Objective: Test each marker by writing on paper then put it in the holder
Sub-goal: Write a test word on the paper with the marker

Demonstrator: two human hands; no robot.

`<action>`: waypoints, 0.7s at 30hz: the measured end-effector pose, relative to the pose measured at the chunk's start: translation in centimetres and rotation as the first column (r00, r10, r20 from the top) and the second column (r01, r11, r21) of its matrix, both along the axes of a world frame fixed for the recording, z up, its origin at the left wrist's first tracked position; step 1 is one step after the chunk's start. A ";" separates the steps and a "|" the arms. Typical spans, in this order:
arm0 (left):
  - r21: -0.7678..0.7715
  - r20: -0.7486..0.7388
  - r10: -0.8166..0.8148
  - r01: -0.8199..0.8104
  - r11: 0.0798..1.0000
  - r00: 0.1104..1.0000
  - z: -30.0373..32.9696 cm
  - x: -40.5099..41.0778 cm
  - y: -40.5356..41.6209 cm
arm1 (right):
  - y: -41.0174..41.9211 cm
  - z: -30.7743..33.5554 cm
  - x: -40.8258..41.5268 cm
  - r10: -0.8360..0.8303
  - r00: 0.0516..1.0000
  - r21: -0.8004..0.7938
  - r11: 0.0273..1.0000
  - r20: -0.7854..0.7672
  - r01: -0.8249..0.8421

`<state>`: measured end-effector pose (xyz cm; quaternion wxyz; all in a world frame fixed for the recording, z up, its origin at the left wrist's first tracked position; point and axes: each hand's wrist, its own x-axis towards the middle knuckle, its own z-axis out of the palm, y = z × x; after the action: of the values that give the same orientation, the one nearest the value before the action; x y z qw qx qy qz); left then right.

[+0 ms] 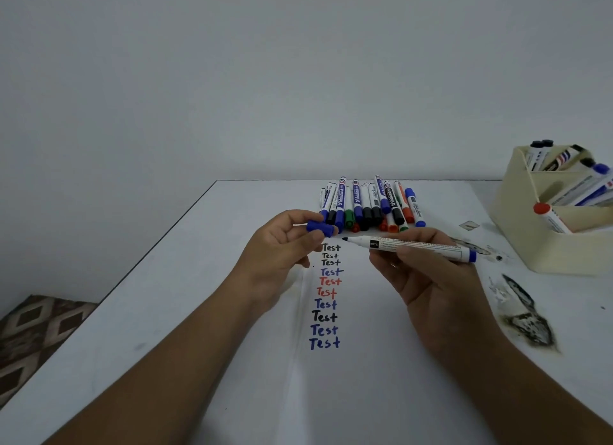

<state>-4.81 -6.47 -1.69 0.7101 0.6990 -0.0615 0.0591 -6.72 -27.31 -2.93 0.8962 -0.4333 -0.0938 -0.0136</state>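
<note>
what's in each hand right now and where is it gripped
The left hand pinches a blue cap at its sides. The right hand holds the uncapped marker around mid-barrel, tip pointing left.

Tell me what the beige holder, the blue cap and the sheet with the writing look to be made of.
Beige compartment holder: likely matte plastic; smooth, evenly coloured walls, thin straight rims.
Small blue marker cap, pinched by the left hand: moulded plastic with a slight sheen.
White sheet: paper; matte, a faint lengthwise crease, ink lying crisp.

left hand (282, 242) — fingers pinched, raised | right hand (428, 269) — fingers curled, gripping
</note>
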 end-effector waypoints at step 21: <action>-0.047 -0.012 0.021 -0.022 0.999 1.000 -0.2 -0.1 -0.4 | 0.0 0.1 0.0 -0.035 0.999 0.020 0.999 -0.008 0.035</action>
<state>-4.93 -6.86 -1.86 0.7261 0.6829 -0.0485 0.0643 -6.70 -27.35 -2.82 0.9005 -0.4260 -0.0825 -0.0285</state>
